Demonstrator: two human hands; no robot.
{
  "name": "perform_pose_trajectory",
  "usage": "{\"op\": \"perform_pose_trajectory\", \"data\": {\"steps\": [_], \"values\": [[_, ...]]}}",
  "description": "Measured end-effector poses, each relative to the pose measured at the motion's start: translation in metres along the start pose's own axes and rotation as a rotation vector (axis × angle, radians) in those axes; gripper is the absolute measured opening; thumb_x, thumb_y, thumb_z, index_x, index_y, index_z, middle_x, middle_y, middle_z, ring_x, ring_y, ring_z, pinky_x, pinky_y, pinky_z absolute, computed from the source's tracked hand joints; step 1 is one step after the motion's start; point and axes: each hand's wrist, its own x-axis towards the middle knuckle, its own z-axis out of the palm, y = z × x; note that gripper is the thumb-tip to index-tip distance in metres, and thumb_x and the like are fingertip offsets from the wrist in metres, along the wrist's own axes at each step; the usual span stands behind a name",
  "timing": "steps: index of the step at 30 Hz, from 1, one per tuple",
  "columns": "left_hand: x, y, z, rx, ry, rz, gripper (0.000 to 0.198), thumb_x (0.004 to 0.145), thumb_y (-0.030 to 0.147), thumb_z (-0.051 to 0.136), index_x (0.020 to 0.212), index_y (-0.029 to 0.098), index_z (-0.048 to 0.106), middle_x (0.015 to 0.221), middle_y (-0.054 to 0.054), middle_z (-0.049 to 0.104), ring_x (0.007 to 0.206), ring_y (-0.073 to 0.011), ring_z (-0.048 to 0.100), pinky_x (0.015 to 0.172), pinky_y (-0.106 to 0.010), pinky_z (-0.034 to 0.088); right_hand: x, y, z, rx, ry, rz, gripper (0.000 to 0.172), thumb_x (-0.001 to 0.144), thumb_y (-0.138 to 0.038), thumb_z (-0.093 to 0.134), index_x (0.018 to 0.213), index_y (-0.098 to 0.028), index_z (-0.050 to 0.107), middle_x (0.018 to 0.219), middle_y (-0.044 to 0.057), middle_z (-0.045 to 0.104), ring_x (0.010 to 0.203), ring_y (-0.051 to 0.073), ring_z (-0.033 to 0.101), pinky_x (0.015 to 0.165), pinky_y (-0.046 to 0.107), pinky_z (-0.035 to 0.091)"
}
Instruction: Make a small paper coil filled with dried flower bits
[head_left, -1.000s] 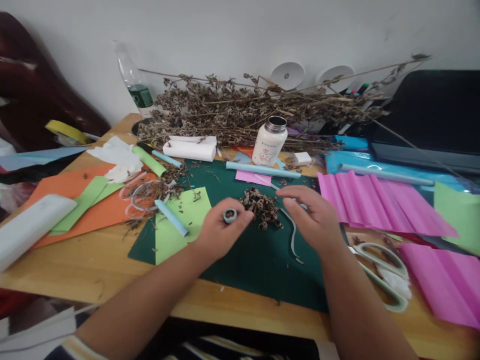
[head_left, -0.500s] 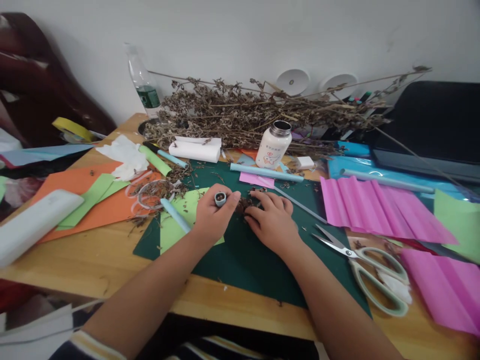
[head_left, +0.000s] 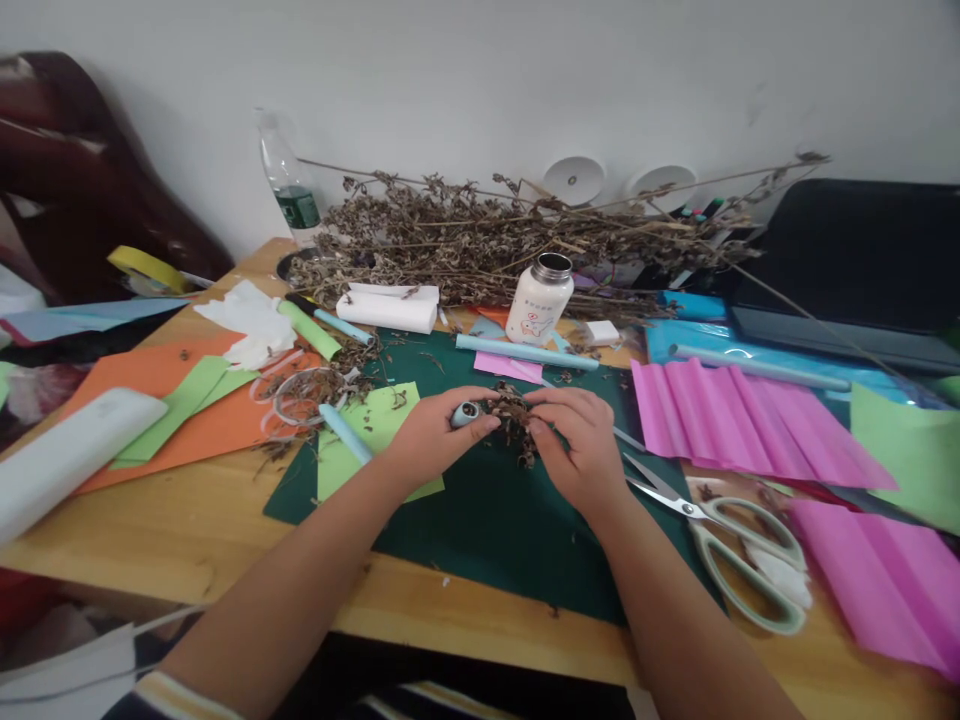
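Note:
My left hand is closed around a small light-blue paper tube, its open end tilted toward the right. My right hand pinches a clump of dried brown leaves right beside the tube's mouth. Both hands hover over a dark green cutting mat in the middle of the wooden table. A lime-green sheet lies just left of my left hand.
Scissors lie right of my right hand, beside pleated pink paper. A heap of dried branches, a white bottle, a plastic water bottle, rolled blue tubes and orange paper surround the mat.
My right hand has lifted a clump of dried leaves off the mat and brought it against the tube's mouth. My left hand has tipped the tube sideways toward it.

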Motion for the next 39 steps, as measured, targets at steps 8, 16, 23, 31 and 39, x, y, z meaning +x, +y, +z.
{"op": "perform_pose_trajectory", "data": {"steps": [8, 16, 23, 31, 39], "values": [[-0.0022, 0.0041, -0.0023, -0.154, 0.101, -0.022, 0.013, 0.069, 0.029, 0.052, 0.071, 0.017, 0.056, 0.068, -0.001, 0.059, 0.063, -0.0121, 0.054, 0.058, -0.021, 0.043, -0.0001, -0.0063, -0.0046, 0.089, -0.118, 0.031, 0.015, 0.076, -0.018, 0.038, 0.068, -0.017, 0.051, 0.068, 0.004, 0.057, 0.067, 0.016, 0.05, 0.064, 0.031, 0.035], [-0.0052, 0.0043, -0.0008, -0.113, 0.186, 0.136, 0.008, 0.068, 0.024, 0.054, 0.072, 0.017, 0.056, 0.066, -0.001, 0.058, 0.056, -0.0102, 0.052, 0.052, -0.019, 0.041, 0.0009, -0.0097, -0.0077, 0.177, -0.216, 0.141, 0.021, 0.075, -0.018, 0.036, 0.055, -0.018, 0.04, 0.054, -0.001, 0.043, 0.056, 0.013, 0.041, 0.055, 0.026, 0.03], [-0.0043, 0.0058, -0.0007, 0.018, 0.147, 0.171, 0.008, 0.07, 0.024, 0.052, 0.069, 0.018, 0.056, 0.064, -0.001, 0.057, 0.059, -0.0115, 0.052, 0.057, -0.021, 0.04, 0.0024, -0.0087, -0.0067, 0.184, -0.198, 0.21, 0.022, 0.073, -0.016, 0.037, 0.051, -0.018, 0.035, 0.05, -0.003, 0.038, 0.05, 0.01, 0.037, 0.048, 0.023, 0.027], [-0.001, 0.0043, 0.0023, 0.11, 0.126, 0.139, 0.01, 0.071, 0.025, 0.052, 0.075, 0.018, 0.057, 0.072, -0.002, 0.058, 0.068, -0.0135, 0.054, 0.064, -0.024, 0.041, 0.0027, -0.0093, -0.0089, 0.224, -0.213, 0.241, 0.023, 0.071, -0.015, 0.038, 0.048, -0.018, 0.035, 0.047, -0.003, 0.037, 0.048, 0.009, 0.036, 0.047, 0.022, 0.026], [0.0014, 0.0037, 0.0025, 0.104, 0.04, 0.194, 0.011, 0.073, 0.023, 0.048, 0.076, 0.016, 0.056, 0.077, -0.005, 0.054, 0.078, -0.0157, 0.05, 0.072, -0.028, 0.039, 0.0022, -0.0086, -0.0107, 0.283, -0.223, 0.289, 0.022, 0.071, -0.015, 0.038, 0.049, -0.018, 0.039, 0.048, -0.003, 0.039, 0.049, 0.01, 0.039, 0.048, 0.022, 0.029]]}}
